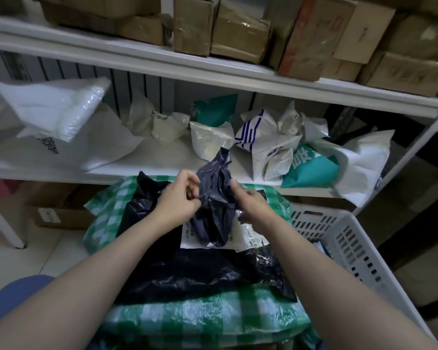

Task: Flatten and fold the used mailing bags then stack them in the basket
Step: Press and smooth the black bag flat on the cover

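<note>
A crumpled dark grey mailing bag [216,195] hangs in the air between my hands. My left hand [178,198] pinches its left edge with curled fingers. My right hand [249,203] grips its right side. Below it a large black mailing bag [177,269] with a white shipping label [240,238] lies flat on a green-and-white checked bag [187,322]. A white slotted plastic basket [352,238] stands at the right. More crumpled white and teal mailing bags [276,147] lie on the white shelf [147,165] behind.
A big white parcel bag [61,114] leans at the shelf's left end. Cardboard boxes [238,29] fill the upper shelf. Another box [61,215] sits on the floor under the shelf. The shelf's white upright [400,162] slants down at the right.
</note>
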A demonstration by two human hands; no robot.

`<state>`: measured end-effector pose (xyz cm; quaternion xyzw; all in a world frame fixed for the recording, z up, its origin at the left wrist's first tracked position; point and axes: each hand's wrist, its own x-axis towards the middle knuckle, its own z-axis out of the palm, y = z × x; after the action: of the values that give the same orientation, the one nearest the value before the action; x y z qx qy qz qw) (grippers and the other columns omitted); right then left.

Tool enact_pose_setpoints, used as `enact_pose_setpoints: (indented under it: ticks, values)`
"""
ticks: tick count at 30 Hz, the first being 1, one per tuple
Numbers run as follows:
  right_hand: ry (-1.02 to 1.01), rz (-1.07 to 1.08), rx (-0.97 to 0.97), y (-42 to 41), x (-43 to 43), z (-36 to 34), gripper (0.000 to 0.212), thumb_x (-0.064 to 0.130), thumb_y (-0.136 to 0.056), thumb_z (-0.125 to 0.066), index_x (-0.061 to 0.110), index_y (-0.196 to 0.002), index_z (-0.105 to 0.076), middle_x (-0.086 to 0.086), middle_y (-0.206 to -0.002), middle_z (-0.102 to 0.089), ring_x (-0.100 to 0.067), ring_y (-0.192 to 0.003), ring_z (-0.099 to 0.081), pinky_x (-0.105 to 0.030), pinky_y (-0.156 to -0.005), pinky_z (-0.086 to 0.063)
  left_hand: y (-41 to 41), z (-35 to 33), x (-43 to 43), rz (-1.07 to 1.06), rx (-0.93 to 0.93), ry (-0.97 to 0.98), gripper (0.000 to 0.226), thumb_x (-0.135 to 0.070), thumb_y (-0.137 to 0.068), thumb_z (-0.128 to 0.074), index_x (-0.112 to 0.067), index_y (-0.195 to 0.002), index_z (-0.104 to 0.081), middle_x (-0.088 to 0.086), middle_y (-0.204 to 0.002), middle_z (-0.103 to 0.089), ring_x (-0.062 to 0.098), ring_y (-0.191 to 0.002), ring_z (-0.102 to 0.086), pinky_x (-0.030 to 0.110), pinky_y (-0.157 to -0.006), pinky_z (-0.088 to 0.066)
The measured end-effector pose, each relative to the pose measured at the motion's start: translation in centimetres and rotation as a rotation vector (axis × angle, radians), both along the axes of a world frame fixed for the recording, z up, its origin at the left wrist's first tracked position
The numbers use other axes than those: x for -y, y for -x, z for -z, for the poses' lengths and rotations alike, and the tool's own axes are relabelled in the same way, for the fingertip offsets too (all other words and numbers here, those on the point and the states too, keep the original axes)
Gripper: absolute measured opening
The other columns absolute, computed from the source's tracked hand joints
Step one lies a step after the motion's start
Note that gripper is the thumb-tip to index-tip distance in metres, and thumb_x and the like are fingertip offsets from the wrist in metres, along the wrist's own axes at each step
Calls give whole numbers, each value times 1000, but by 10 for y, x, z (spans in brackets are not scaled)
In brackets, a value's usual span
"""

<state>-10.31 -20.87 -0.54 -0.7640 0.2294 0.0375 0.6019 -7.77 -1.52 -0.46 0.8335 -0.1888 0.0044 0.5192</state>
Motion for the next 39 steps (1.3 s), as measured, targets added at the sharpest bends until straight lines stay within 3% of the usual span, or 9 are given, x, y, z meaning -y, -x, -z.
enact_pose_setpoints:
  ticks: [3, 7, 13, 18, 21, 25, 30, 35, 39]
  values:
    - [-148, 17, -6, 8, 2, 7, 19, 23, -91, -68, 16, -99, -53, -7, -101, -66, -20, -84, -63, -42, -79, -55, 7, 3, 1, 144, -105, 14, 33, -5, -83, -69, -26, -98, -48, -1, -84, -56, 14, -76, -50, 31, -76, -41]
    - [-201, -6, 47, 20, 8, 7, 13, -2, -94, -58, 11, -91, -56, -8, -87, -65, -19, -71, -62, -33, -67, -56, 4, 6, 5, 1, -203, 161, 31, -46, -89, -63, -22, -106, -54, 3, -103, -61, 15, -94, -58, 28, -82, -45]
    - [-227, -54, 110, 33, 10, -9, 19, 29, -96, -61, 11, -100, -59, -7, -90, -62, -14, -66, -57, -35, -67, -57, -10, 14, 11, -271, -313, -1, 54, -31, -79, -77, -30, -119, -41, 6, -128, -37, 28, -119, -45, 44, -104, -44]
    - [145, -297, 222, 27, -4, -3, 61, 20, -86, -74, 33, -138, -45, 5, -102, -62, -5, -79, -61, -28, -73, -54, 2, 13, 19, -235, -215, -66, 77, -6, -71, -78, -27, -135, -41, 6, -126, -30, 27, -116, -48, 39, -108, -41]
    - [645, -215, 334, 13, -10, 7, 37, 18, -87, -69, 27, -122, -64, 1, -111, -66, -15, -96, -63, -28, -91, -48, 2, 12, 17, -148, -201, -132, 89, -10, -67, -86, -33, -140, -41, 1, -127, -24, 26, -127, -37, 37, -115, -31]
    - [333, 50, 436, 9, 0, 6, 18, 23, -91, -61, 35, -81, -68, 3, -86, -72, -23, -83, -69, -47, -83, -56, 2, 15, 5, -46, -172, -251, 93, -8, -66, -88, -37, -142, -42, 3, -145, -19, 21, -135, -27, 28, -113, -27]
    - [113, 279, 545, 17, 32, -8, 21, 19, -96, -58, 31, -83, -67, 3, -85, -69, -27, -82, -67, -48, -78, -58, -10, 16, -1, -186, 57, -166, 62, -12, -75, -82, -33, -129, -60, 6, -125, -53, 24, -113, -57, 31, -98, -45]
    - [-11, 393, 555, 21, 55, -4, 23, 23, -98, -53, 32, -81, -65, -8, -98, -69, -31, -95, -66, -54, -88, -54, -1, 8, 12, -215, 263, -256, 58, -22, -83, -75, -45, -132, -53, -5, -123, -45, 12, -104, -49, 32, -83, -47]
    - [-184, 393, 575, 26, 54, -3, 18, 14, -103, -45, 16, -90, -56, -10, -94, -61, -21, -83, -60, -28, -66, -58, 3, 8, 26, -227, 336, -342, 23, -31, -85, -73, -32, -108, -72, -3, -124, -50, 19, -118, -47, 39, -86, -48]
